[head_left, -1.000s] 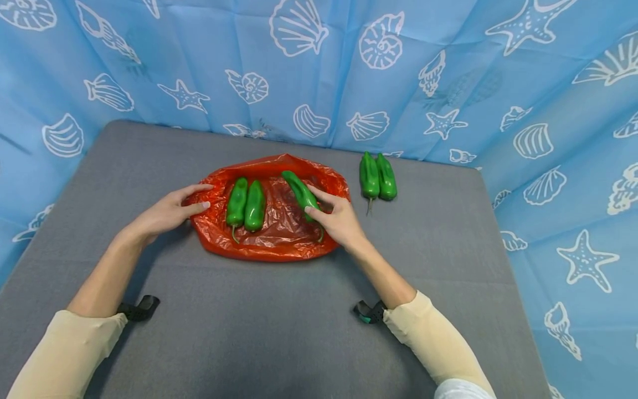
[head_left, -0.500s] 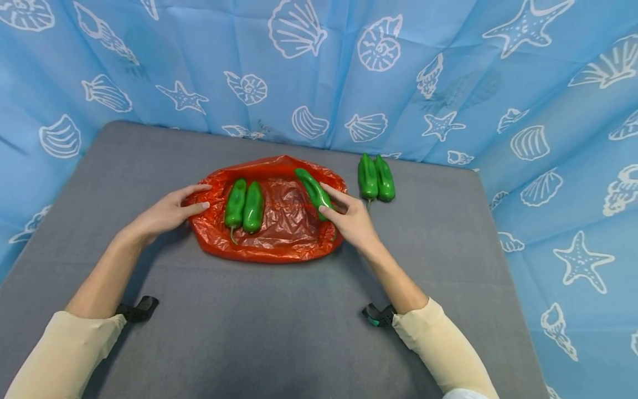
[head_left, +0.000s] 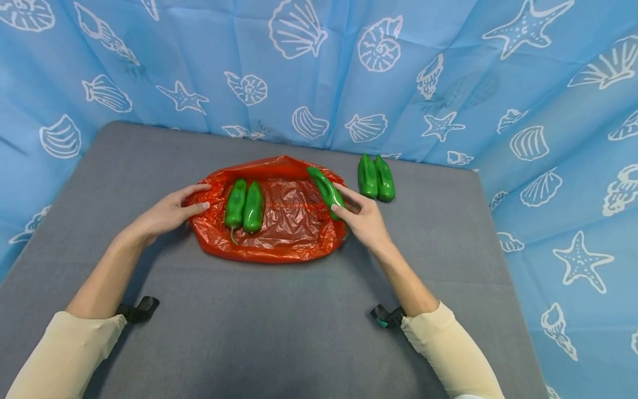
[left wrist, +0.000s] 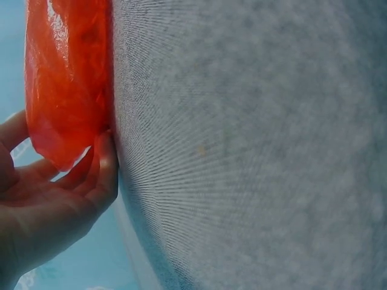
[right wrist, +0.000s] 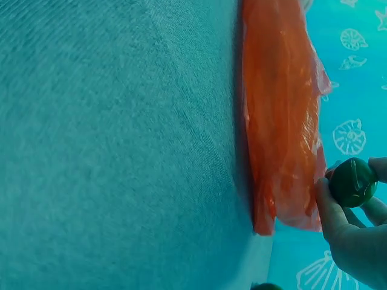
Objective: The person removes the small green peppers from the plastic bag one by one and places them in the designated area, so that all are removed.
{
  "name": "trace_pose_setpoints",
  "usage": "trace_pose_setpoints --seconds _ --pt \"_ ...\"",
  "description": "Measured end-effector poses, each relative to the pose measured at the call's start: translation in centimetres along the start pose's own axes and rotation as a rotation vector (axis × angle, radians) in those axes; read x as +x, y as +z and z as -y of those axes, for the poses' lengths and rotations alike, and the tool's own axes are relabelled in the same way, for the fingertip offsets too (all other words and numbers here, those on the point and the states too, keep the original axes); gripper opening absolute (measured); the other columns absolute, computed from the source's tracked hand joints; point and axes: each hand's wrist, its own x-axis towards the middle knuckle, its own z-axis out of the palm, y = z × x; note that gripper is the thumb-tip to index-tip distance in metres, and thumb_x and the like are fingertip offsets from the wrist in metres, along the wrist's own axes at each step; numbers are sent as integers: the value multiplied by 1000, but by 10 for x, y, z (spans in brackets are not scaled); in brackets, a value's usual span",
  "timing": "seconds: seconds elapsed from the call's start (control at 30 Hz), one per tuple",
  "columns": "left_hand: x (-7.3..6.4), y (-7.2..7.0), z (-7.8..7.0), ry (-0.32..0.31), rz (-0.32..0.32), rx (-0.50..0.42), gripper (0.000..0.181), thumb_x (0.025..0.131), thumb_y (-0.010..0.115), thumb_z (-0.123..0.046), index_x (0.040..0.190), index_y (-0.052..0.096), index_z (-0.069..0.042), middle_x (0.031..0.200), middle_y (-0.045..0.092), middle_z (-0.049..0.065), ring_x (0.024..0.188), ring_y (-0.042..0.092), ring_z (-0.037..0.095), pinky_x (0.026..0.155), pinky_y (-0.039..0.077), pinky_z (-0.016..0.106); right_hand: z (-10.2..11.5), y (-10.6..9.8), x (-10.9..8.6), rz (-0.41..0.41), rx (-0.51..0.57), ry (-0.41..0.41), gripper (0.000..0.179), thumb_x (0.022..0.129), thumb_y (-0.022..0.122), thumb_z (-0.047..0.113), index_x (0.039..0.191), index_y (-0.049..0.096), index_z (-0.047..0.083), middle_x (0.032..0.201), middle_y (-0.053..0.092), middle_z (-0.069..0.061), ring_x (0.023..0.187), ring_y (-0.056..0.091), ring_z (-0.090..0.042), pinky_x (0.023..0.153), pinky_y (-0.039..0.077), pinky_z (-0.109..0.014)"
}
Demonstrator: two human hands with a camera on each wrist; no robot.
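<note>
A red plastic bag [head_left: 291, 227] lies spread with its mouth up, and two green peppers [head_left: 236, 205] rest side by side in its left half. My left hand [head_left: 166, 215] grips the bag's left edge; in the left wrist view, fingers and thumb are on either side of the red film [left wrist: 66, 84]. Over the bag's right rim, my right hand [head_left: 366, 221] holds another green pepper [head_left: 326, 191] between thumb and fingers. The right wrist view shows this pepper [right wrist: 352, 182] end-on, raised at the height of the rim.
Two more green peppers [head_left: 376, 178] lie together on the grey table [head_left: 259, 321], right of the bag and close to the back edge. A blue curtain [head_left: 329, 72] with white shells hangs behind and to the right.
My right hand has moved right with the green pepper, from above the bag's inside to its right rim. The left hand and the two peppers in the bag have stayed put.
</note>
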Motion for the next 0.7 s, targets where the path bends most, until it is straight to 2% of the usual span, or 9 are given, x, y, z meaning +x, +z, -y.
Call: trace_pose_setpoints --seconds 0.1,0.2,0.3,0.47,0.53,0.63,0.7 --pt "0 0 0 -6 2 -2 67 104 49 -40 159 21 -13 147 31 23 82 50 25 79 40 41 -1 -5 -1 -24 -17 3 50 96 66 9 144 54 13 145 52 -12 125 57 -28 85 52 -22" --pt "0 0 1 -4 2 -1 67 105 49 -39 159 21 -12 149 30 23 93 50 27 81 39 42 0 -10 -3 -44 -30 -14 48 96 68 14 142 56 18 142 56 -8 123 58 -23 86 51 -23" --pt "1 0 1 1 2 1 67 105 49 -40 159 21 -12 152 28 24 105 45 31 86 36 43 -1 -16 -5 -65 -36 -39 47 95 69 16 141 58 18 137 59 -10 121 60 -23 86 52 -24" --pt "0 1 0 1 3 3 67 104 50 -39 159 21 -12 150 30 23 95 49 28 85 38 43 -2 -26 -5 -100 -47 -42 47 95 68 14 141 58 17 133 60 -14 118 61 -27 84 51 -22" --pt "0 1 0 0 5 -1 68 104 50 -39 159 21 -12 152 29 24 98 48 28 86 38 43 -3 -31 -5 -113 -56 -40 47 95 68 14 141 58 17 132 61 -15 118 61 -28 83 51 -22" --pt "0 0 0 2 4 -6 69 104 51 -40 159 20 -12 155 25 25 111 43 30 91 35 45 -5 -37 -4 -140 -70 -39 47 95 68 14 141 58 16 132 60 -16 119 61 -29 84 51 -22" --pt "0 0 0 2 1 -13 70 103 52 -40 159 21 -13 155 25 25 112 44 35 93 36 48 -6 -41 -5 -157 -86 -37 47 95 68 15 141 58 17 133 60 -15 121 60 -28 87 51 -24"
